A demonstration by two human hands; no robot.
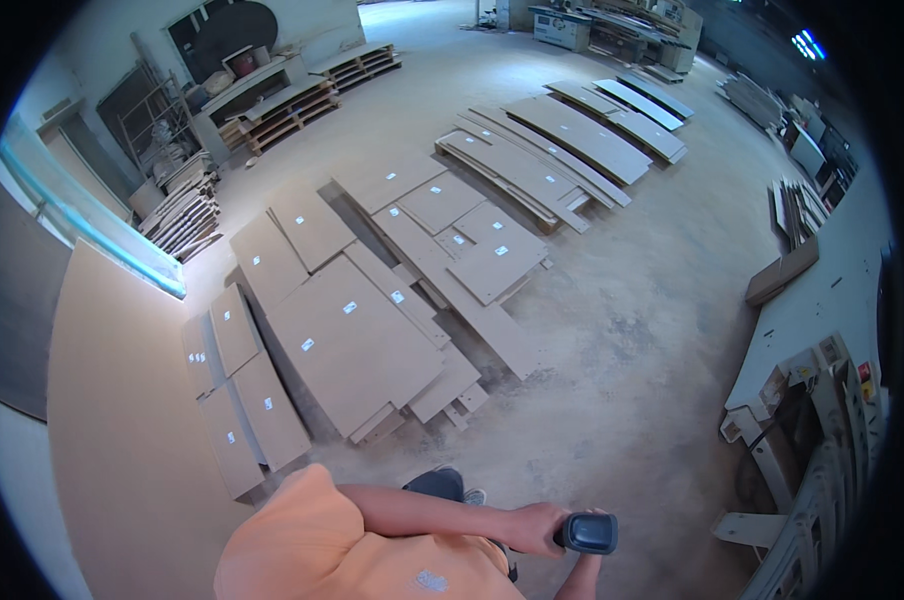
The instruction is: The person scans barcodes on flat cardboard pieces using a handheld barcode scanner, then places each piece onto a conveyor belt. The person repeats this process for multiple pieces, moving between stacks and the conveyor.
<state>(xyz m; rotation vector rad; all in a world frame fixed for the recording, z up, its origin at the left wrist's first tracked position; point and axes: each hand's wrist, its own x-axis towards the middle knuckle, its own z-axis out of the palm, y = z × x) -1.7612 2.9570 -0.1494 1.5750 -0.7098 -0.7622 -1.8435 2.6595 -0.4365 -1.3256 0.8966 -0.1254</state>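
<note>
At the lower edge, right of centre, the left hand (536, 528) is curled closed against a dark device (590, 533), gripping its left side; the right forearm (577, 580) rises just below it, but the right hand is mostly hidden, so I cannot tell its grip. Labelled brown panels (357, 335) lie in rows from centre left to the upper right, with pallets (290, 115) at upper left and a machine (632, 35) at the top right.
</note>
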